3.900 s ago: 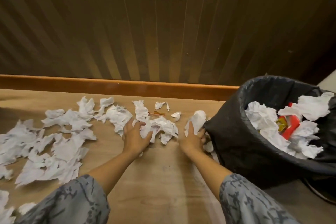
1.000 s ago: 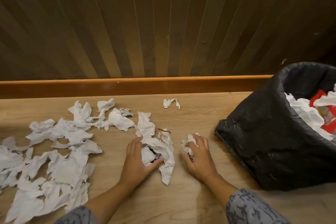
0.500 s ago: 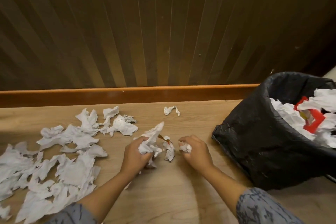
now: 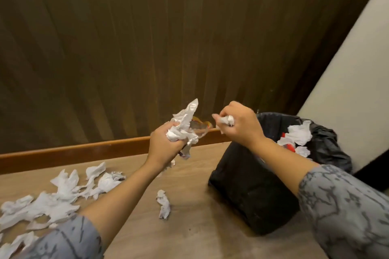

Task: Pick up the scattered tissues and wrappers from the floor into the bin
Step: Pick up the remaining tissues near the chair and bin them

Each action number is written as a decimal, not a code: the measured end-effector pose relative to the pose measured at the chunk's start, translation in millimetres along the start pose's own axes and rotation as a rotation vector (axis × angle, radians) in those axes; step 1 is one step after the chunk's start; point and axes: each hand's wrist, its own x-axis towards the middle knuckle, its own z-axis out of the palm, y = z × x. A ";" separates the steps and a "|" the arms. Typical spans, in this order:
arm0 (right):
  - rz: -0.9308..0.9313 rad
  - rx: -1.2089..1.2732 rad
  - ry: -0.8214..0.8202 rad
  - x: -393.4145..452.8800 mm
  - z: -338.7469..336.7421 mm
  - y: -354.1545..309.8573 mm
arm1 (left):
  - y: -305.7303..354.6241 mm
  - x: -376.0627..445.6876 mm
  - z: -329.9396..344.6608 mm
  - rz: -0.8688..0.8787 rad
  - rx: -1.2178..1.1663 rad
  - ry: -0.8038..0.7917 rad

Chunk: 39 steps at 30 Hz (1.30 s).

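My left hand (image 4: 166,145) is raised above the floor and grips a bunch of white tissues (image 4: 185,122) with a clear wrapper among them. My right hand (image 4: 240,124) is raised beside it, left of the bin's mouth, gripping a small crumpled tissue wad (image 4: 227,120). The bin (image 4: 252,185), lined with a black bag, stands at the right and holds white tissues and a red wrapper (image 4: 289,147). One loose tissue (image 4: 163,206) lies on the floor between my arms. Several scattered tissues (image 4: 63,193) cover the floor at the left.
A dark ribbed wooden wall (image 4: 147,38) with an orange-brown skirting board (image 4: 73,151) runs along the back of the wooden floor. A pale wall (image 4: 347,101) rises behind the bin at the right.
Both hands have lifted off the floor with their tissues and moved up and right toward the bin. One tissue is left lying on the floor between my arms.
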 end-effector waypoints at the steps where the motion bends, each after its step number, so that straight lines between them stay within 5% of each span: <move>1: 0.033 0.023 0.083 -0.7 -10.5 6.2 | 11.6 7.4 8.2 0.018 -0.008 -0.021; 6: 0.336 0.113 0.488 -26.0 -60.1 45.8 | 72.2 34.4 67.3 0.111 -0.069 -0.110; 10: 0.562 0.128 0.587 -53.2 -94.3 86.8 | 105.4 38.8 131.7 0.131 -0.172 -0.215; 16: 0.998 0.429 0.384 -97.5 -103.8 128.0 | 92.1 27.2 236.2 0.099 -0.051 -0.361; 21: 0.987 0.326 0.000 -108.8 -104.3 138.9 | 75.2 10.8 274.9 -0.115 0.961 -1.018; 23: 0.921 0.190 -0.072 -107.8 -103.0 136.5 | 85.3 12.7 274.9 -0.158 1.033 -1.151; 26: 0.751 0.115 -0.200 -104.3 -102.0 133.2 | 106.5 30.3 260.1 -0.121 0.874 -1.119; 31: 0.715 -0.124 -0.723 -105.8 -89.8 125.6 | 138.9 57.3 216.4 0.051 0.613 -0.823; 34: 0.721 -0.106 -0.711 -102.6 -88.8 120.9 | 128.7 59.8 182.9 0.005 0.609 -0.660; 37: 0.721 -0.122 -0.665 -90.8 -94.2 112.9 | 103.2 47.3 154.7 -0.232 0.700 -0.796; 39: 0.724 -0.223 -0.588 -81.4 -93.7 104.8 | 92.1 37.8 149.3 -0.273 0.597 -0.753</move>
